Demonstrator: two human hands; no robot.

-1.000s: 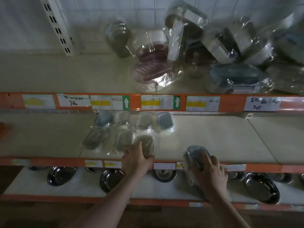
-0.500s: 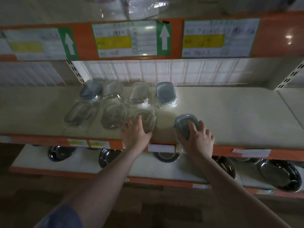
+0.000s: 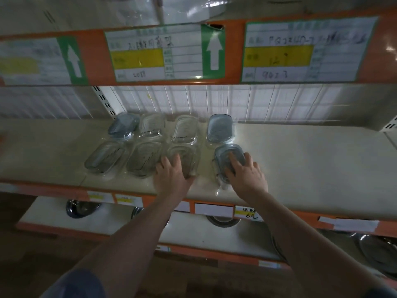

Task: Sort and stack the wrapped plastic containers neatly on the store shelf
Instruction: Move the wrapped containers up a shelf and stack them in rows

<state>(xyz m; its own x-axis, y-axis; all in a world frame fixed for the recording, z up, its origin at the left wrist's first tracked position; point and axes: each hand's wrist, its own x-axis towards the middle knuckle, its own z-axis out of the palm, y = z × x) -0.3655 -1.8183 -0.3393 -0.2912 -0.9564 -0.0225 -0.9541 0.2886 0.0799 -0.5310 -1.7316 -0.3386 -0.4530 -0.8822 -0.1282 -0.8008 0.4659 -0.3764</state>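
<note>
Right hand [image 3: 247,175] on blue-grey wrapped container [image 3: 227,158], crinkled film

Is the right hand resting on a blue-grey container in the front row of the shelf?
Yes, the right hand lies on the blue-grey container, at the right end of the front row.

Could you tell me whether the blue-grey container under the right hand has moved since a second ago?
Yes. The blue-grey container went from the shelf's front edge inward, toward the back-row blue container.
</note>
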